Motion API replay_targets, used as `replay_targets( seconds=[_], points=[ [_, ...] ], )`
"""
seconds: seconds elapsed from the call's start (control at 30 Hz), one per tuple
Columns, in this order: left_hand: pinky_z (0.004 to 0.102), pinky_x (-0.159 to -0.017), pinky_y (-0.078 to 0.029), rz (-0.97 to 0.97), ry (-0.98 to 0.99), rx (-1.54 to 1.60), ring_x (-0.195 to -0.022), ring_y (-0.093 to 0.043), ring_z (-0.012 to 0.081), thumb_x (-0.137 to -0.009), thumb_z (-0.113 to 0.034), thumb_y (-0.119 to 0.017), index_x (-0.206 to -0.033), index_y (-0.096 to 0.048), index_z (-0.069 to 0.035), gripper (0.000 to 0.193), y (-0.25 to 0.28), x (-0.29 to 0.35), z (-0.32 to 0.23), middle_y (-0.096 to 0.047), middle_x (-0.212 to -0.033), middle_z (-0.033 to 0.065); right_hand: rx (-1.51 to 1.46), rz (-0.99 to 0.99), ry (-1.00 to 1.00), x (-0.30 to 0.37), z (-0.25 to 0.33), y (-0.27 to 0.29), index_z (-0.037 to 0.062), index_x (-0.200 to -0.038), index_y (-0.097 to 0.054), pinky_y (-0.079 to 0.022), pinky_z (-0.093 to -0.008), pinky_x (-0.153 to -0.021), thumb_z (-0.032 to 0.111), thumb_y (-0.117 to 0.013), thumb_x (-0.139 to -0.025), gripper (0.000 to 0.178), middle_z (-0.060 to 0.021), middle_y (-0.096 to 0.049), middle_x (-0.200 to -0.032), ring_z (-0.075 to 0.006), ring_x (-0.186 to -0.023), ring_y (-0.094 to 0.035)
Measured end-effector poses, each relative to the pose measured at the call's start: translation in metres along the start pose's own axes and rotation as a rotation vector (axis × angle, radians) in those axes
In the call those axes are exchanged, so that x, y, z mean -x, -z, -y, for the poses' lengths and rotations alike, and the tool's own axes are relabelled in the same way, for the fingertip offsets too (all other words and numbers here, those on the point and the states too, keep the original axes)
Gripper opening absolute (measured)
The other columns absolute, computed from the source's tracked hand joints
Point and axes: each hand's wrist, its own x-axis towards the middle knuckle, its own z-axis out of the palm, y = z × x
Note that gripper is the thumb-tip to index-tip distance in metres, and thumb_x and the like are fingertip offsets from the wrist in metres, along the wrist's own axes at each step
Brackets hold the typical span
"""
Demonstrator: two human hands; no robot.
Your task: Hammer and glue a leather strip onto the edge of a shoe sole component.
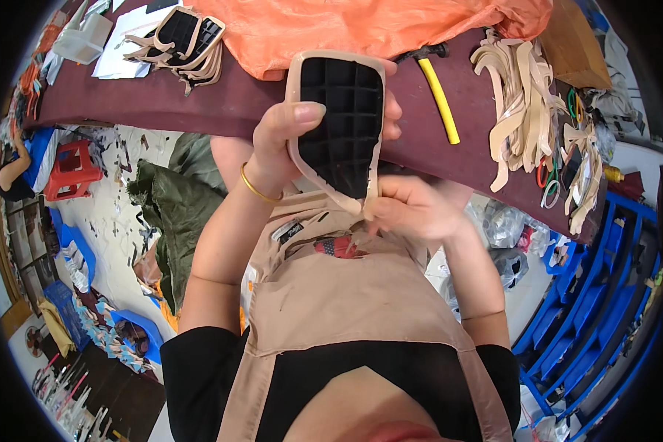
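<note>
Black panel [340, 121] with beige edging [294, 82] is held up at the near edge of the surface [155, 109], narrow end toward the body; can't tell if it touches the surface. Left hand [281, 136] grasps it, thumb on the face, fingers round the back; right hand [412, 208] pinches the edging at the narrow end. Risks, my judgement: edging could pucker or sit off-line at the tip if the right fingers pull unevenly; panel could twist if the left grip slackens; thumb pressure might mark the black face. Surface is dark red: orange sheet [302, 37] across the far side, hammer with yellow handle [439, 102] to the right, heap of beige strips [519, 107] farther right, red-handled scissors [543, 171] near that, brown box [576, 48] behind; similar edged pieces [188, 44] and white container [83, 37] on the left. Room: red stool [74, 169] and dark green cloth [173, 228] at left, scraps on the pale floor [114, 228], blue rack [593, 291] at right.
</note>
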Motion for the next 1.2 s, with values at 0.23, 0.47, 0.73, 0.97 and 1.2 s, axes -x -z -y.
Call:
replay_targets(
  seconds=[0.23,0.47,0.73,0.97,1.2],
  points=[
    [0.0309,-0.082,-0.050,-0.346,-0.090,-0.342,-0.094,-0.060,0.0184,-0.090,-0.033,-0.047,-0.124,-0.045,0.003,0.050,0.008,-0.009,0.026,-0.059,-0.110,0.0159,0.440,-0.725,0.550,-0.030,-0.001,0.007,-0.0019,-0.110,-0.052,-0.046,-0.0300,-0.068,0.024,-0.043,-0.098,0.030,-0.0103,-0.061,-0.082,-0.0173,-0.074,-0.059],
    [0.0183,-0.062,-0.038,-0.489,0.163,-0.582,-0.069,-0.047,0.0021,-0.099,-0.030,-0.042,-0.088,-0.053,-0.005,0.030,-0.007,0.023,0.073,-0.049,-0.073,-0.0050,0.749,-1.075,0.654,-0.038,-0.012,0.013,-0.0021,-0.103,-0.053,-0.047,-0.0325,-0.061,0.019,-0.044,-0.097,0.024,-0.0150,-0.061,-0.073,-0.0232,-0.064,-0.062],
    [0.0285,-0.094,-0.040,-0.301,0.049,-0.476,-0.107,-0.050,0.0114,-0.099,-0.031,-0.041,-0.134,-0.036,-0.002,0.045,0.020,0.021,0.048,-0.050,-0.122,0.0048,0.429,-0.829,0.590,-0.033,-0.035,0.030,-0.0018,-0.100,-0.056,-0.044,-0.0248,-0.062,0.030,-0.041,-0.099,0.035,-0.0029,-0.059,-0.073,-0.0099,-0.066,-0.054],
    [0.0216,-0.085,-0.043,-0.565,-0.204,-0.490,-0.095,-0.052,0.0068,-0.098,-0.019,-0.045,-0.126,-0.048,0.000,0.034,0.008,0.002,0.068,-0.058,-0.105,0.0025,0.481,-0.907,0.485,-0.046,-0.048,0.023,0.0017,-0.090,-0.058,-0.040,-0.0250,-0.053,0.040,-0.038,-0.099,0.044,-0.0011,-0.054,-0.060,-0.0099,-0.054,-0.049],
    [0.0227,-0.085,-0.044,-0.537,-0.170,-0.716,-0.094,-0.055,0.0085,-0.096,-0.016,-0.048,-0.118,-0.052,0.002,0.028,0.005,0.001,0.079,-0.060,-0.103,0.0033,0.481,-0.886,0.517,-0.048,-0.040,0.035,0.0038,-0.116,-0.049,-0.046,-0.0271,-0.078,0.035,-0.041,-0.099,0.037,-0.0029,-0.059,-0.098,-0.0121,-0.087,-0.056]
  ],
)
